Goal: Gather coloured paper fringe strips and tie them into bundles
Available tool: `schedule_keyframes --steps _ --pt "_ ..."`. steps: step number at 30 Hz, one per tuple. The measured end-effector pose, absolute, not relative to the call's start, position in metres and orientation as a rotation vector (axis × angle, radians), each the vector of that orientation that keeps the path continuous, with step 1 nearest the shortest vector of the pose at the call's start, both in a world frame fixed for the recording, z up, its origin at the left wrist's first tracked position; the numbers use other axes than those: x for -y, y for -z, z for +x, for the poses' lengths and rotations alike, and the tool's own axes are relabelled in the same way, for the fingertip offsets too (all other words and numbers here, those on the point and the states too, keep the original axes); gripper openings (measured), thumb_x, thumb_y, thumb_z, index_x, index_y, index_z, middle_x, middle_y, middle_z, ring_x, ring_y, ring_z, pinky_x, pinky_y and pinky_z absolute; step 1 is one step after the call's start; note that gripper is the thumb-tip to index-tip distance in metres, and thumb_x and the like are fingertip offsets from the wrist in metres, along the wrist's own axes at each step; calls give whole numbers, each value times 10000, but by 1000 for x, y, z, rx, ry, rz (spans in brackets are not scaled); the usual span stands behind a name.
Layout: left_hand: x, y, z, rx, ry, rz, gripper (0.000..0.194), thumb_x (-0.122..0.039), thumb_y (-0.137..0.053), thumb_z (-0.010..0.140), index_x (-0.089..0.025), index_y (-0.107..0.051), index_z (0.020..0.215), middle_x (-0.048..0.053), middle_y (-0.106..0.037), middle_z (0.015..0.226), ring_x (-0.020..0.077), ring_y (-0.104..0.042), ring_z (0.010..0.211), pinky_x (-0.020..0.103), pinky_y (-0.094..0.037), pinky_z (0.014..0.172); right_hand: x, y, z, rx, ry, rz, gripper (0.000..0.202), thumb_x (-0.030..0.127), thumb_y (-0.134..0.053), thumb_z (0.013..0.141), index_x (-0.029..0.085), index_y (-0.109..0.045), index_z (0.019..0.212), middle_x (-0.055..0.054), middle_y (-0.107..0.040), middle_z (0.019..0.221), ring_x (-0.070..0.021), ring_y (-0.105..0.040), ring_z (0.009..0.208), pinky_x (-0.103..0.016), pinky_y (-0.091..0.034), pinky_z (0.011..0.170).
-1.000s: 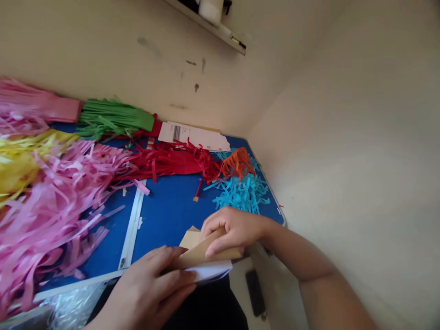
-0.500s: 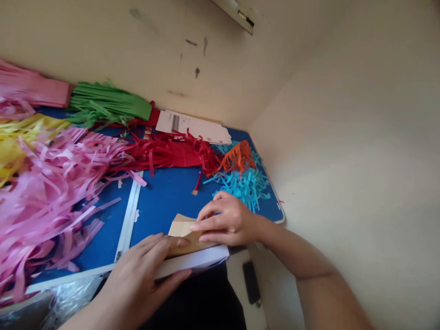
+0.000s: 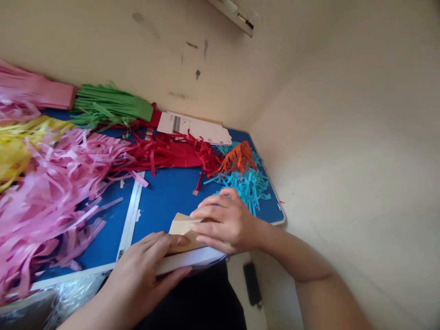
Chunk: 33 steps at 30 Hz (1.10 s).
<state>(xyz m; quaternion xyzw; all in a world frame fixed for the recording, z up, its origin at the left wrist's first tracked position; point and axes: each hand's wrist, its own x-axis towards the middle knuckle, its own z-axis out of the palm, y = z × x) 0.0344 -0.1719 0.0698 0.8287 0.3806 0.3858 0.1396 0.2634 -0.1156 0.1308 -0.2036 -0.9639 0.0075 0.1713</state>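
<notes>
At the table's near edge lies a folded paper piece (image 3: 180, 227), brown on its upper face, with a white face along the near side. My left hand (image 3: 146, 263) grips its left part, fingers on top and thumb along the white near side. My right hand (image 3: 227, 222) lies across the brown face at the right, fingers stretched to the left and pressing on it. Its thumb is not clearly seen. The fingers hide the right part of the brown face.
Fringed paper covers much of the blue table (image 3: 165, 192): pink (image 3: 62, 178), yellow (image 3: 15, 156), green (image 3: 113, 103), red (image 3: 172, 153), orange (image 3: 239, 158) and light blue (image 3: 249, 188). A white barcoded sheet (image 3: 195, 128) lies by the wall. Clear plastic (image 3: 77, 293) is at lower left.
My right hand has shifted slightly and its fingers lie flatter across the brown face. My left hand keeps its grip in nearly the same place.
</notes>
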Motion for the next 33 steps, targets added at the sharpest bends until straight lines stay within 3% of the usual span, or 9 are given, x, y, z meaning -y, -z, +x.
schedule_keyframes --steps 6,10,14,18,21,23,26,30,33 --pt "174 -63 30 -1066 -1049 2366 279 -435 -655 845 -246 -623 1047 -19 -762 911 155 -738 789 212 -600 687 125 -133 267 2665 -10 -526 104 200 -610 944 263 -687 974 17 -693 1149 -174 -581 1112 -400 -270 966" --pt "175 -62 30 -1089 -1052 2283 273 -467 -642 849 -245 -644 1009 -6 -758 883 154 -734 770 199 -588 665 116 -137 285 2534 -595 -698 60 317 -674 900 270 -710 888 -39 -624 1097 -219 -551 1098 -411 -361 966" --pt "174 -64 31 -1128 -1099 2250 307 -533 -609 855 -251 -667 963 -7 -760 854 152 -733 739 192 -580 642 104 -127 292 1921 -1193 -815 603 473 -811 734 327 -585 1274 -59 -568 1171 -221 -571 1038 -352 -473 853" --pt "173 -66 29 -1114 -1142 2475 290 -534 -580 875 -293 -696 985 8 -760 958 176 -726 854 241 -578 705 90 -110 272 1784 -1626 -925 1013 289 -817 708 310 -235 1536 3 -654 917 -150 -634 800 -273 -503 758" --pt "175 -66 29 -1239 -1217 2739 233 -480 -602 866 -351 -717 1022 54 -677 1251 331 -608 1181 506 -487 951 46 -105 258 1612 -1379 -1125 966 207 -748 739 267 -214 1542 18 -655 861 -133 -624 752 -249 -511 745" --pt "174 -66 29 -1248 -1230 2847 244 -459 -585 883 -353 -712 1062 57 -645 1313 346 -584 1206 557 -404 1015 3 -106 255 1452 -1078 -1258 911 199 -690 798 225 -176 1549 -15 -663 939 -140 -637 819 -258 -519 800" --pt "170 -69 28 -1070 -1216 2936 318 -503 -562 903 -307 -690 1118 10 -742 1127 219 -689 959 407 -432 988 -48 -111 261 1404 -747 -1485 861 221 -623 886 173 -94 1563 -103 -652 1112 -174 -647 957 -307 -521 885" --pt "165 -73 21 -964 -1210 2877 247 -367 -496 971 -279 -681 1109 -46 -776 901 113 -683 732 256 -494 799 -20 -106 272 1630 -408 -1558 1001 338 -745 837 183 -81 1570 -190 -527 1365 -278 -534 1239 -421 -437 1048" --pt "166 -73 19 -1006 -1231 2809 260 -327 -468 986 -254 -693 1093 -15 -774 902 108 -672 703 209 -510 694 60 -83 273 2004 -871 -999 1166 337 -800 802 233 78 1562 -120 -654 1232 -235 -593 1191 -413 -467 1027"
